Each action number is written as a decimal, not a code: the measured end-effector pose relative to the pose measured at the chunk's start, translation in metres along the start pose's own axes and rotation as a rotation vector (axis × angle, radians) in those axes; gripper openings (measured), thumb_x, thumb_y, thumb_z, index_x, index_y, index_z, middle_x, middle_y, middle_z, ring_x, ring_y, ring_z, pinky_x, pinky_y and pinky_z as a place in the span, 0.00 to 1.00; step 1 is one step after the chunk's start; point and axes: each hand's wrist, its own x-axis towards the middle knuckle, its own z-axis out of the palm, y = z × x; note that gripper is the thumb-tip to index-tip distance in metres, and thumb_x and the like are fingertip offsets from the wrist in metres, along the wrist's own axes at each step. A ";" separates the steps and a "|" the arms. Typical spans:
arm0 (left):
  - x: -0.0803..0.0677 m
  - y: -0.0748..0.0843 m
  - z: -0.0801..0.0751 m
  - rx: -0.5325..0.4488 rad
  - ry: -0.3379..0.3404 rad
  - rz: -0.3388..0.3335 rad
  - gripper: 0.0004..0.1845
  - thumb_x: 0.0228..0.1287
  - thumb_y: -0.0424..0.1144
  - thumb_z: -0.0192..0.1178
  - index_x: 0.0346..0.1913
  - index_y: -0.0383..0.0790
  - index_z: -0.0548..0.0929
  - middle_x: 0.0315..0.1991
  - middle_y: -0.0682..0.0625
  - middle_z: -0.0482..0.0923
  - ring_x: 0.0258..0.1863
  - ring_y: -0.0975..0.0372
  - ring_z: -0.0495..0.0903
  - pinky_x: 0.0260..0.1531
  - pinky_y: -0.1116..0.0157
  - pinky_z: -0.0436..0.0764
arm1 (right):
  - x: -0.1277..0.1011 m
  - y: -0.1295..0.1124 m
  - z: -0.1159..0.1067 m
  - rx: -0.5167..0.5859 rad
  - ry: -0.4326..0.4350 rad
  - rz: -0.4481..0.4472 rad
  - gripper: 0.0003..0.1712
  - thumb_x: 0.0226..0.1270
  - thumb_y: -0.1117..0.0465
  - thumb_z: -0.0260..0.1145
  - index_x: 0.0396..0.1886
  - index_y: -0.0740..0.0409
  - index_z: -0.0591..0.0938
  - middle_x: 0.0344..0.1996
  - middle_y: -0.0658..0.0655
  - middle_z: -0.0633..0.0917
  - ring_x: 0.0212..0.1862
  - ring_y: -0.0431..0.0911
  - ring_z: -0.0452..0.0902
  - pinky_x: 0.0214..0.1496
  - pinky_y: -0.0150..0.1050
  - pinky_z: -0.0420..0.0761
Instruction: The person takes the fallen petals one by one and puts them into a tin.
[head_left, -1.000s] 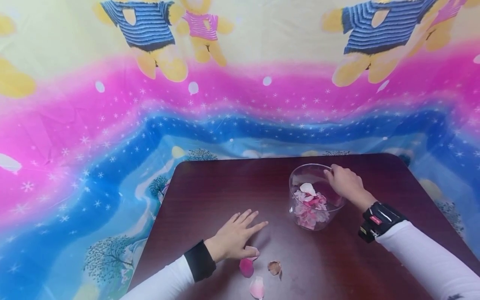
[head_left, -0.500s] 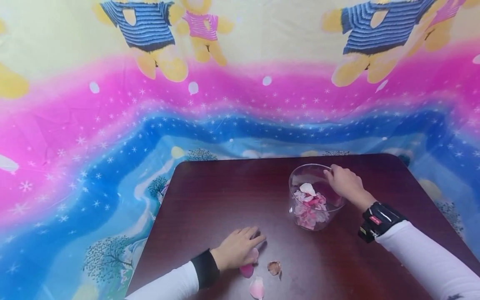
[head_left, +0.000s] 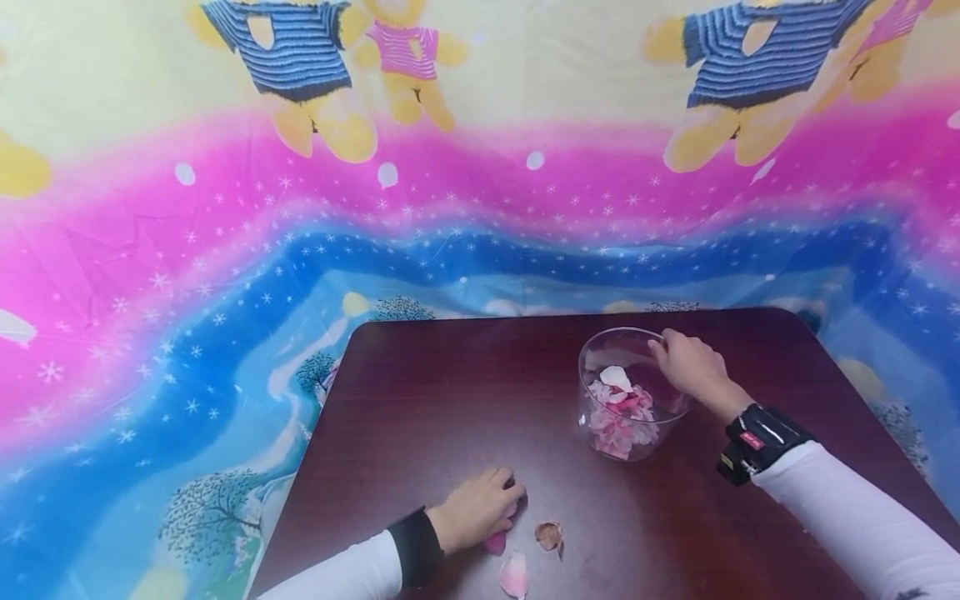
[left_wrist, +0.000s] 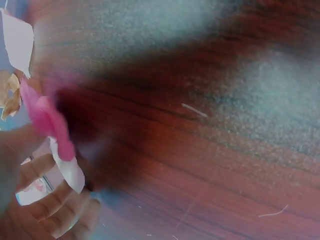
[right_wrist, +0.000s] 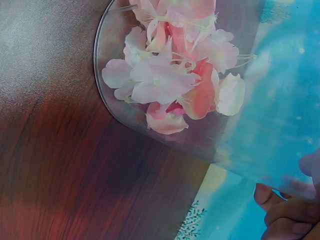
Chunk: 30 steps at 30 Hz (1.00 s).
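Left hand (head_left: 476, 508) has pulled back and curled since a second ago — fingers now pinch pink petals (left_wrist: 47, 122) off the table (head_left: 450, 383), so a pick-up looks underway. Two loose petals (head_left: 514, 575) lie just beside it. Right hand (head_left: 693, 367) unmoved, gripping the glass jar (head_left: 600, 433) rim, jar upright, part-filled.

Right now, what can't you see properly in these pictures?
- How many petals the left hand holds: in the head view its curled fingers cover them; the left wrist view is blurred.
- The deep pink petal: half hidden under that hand.
- The right hand: cut off by the right wrist view's edge, only fingertips show on the glass jar.
- The petals in the jar: too heaped to count.
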 end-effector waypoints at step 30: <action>0.010 0.001 0.006 -0.104 0.179 -0.047 0.05 0.57 0.32 0.70 0.34 0.45 0.86 0.31 0.58 0.81 0.32 0.70 0.83 0.33 0.77 0.82 | 0.011 0.004 0.004 -0.003 -0.015 -0.018 0.20 0.80 0.49 0.51 0.42 0.62 0.76 0.25 0.60 0.80 0.30 0.54 0.79 0.26 0.47 0.72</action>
